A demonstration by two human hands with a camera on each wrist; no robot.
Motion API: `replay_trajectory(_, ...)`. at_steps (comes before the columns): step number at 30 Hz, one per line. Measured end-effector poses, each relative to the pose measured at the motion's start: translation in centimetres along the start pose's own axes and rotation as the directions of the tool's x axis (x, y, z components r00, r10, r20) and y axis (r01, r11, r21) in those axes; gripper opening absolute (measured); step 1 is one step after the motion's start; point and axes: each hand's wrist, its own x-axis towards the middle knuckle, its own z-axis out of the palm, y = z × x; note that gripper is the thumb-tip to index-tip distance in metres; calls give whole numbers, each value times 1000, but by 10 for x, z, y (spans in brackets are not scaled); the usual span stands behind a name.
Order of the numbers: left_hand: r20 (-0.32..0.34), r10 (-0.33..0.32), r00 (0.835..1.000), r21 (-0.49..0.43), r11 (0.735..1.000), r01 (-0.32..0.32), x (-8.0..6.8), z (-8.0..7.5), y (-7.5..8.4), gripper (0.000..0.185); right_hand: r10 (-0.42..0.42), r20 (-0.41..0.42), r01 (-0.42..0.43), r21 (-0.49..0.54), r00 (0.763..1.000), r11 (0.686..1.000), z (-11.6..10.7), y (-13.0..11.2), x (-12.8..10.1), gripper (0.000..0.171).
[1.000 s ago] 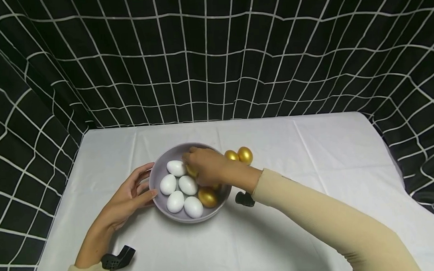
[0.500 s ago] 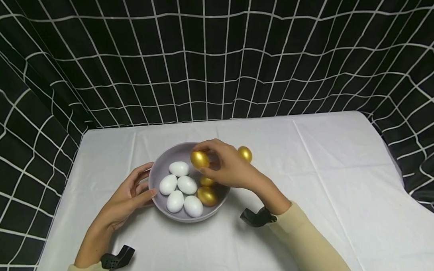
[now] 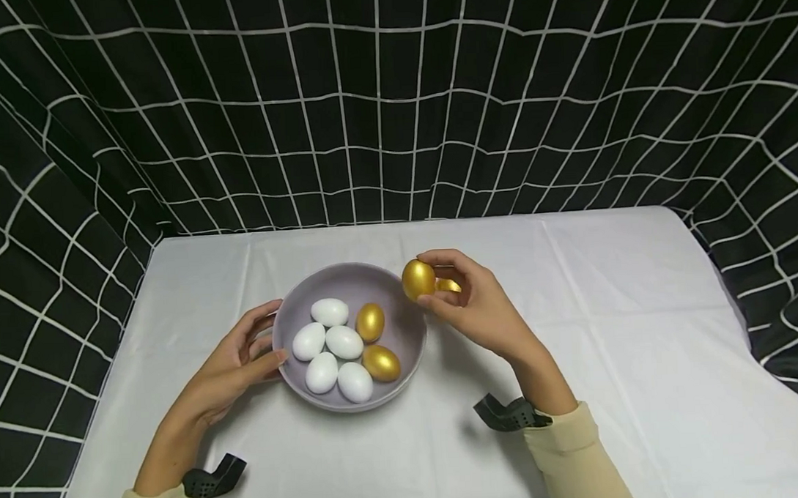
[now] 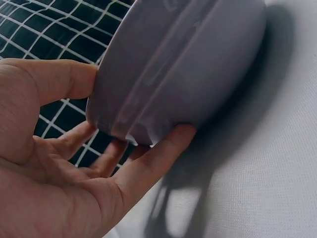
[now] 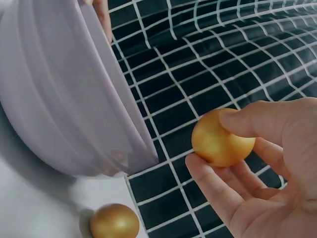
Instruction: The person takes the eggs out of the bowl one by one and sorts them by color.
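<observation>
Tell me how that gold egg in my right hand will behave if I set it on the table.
The gold egg looks smooth and rounded, so it would probably roll. Its glossy shell may be slippery; the right hand pinches it with just fingertips, suggesting it is light.

White-clothed table (image 3: 605, 286), black grid backdrop (image 3: 394, 102)

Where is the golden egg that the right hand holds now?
In the head view, the golden egg is pinched in the right hand, just past the right rim of the bowl, above the table.
</observation>
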Motion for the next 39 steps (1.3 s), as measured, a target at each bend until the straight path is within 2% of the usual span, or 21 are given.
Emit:
replay_trajectory(5, -2, -6, 1000, 15, 1000, 6, -2, 1, 1, 78, 14, -23, -13, 25, 1000, 1000, -11, 7, 0, 55)
replay_trajectory(15, -10, -7, 1000, 13, 1000, 7, -3, -1, 1, 79, 65, -56, -65, 1, 996, 998, -23, 18, 3, 57)
replay_trajectory(22, -17, -19, 1000, 21, 1000, 19, -2, -2, 0, 79, 66, -93, -74, -81, 993, 994, -34, 20, 2, 54)
replay_trajectory(29, -1, -8, 1000, 3, 1000, 8, 0, -1, 2, 78, 61, -147, -77, -105, 987, 991, -44, 24, -3, 52)
replay_trajectory(39, 4, -11, 1000, 1, 1000, 11, 0, -2, 1, 79, 59, -191, -106, -247, 980, 963, -55, 36, -1, 51)
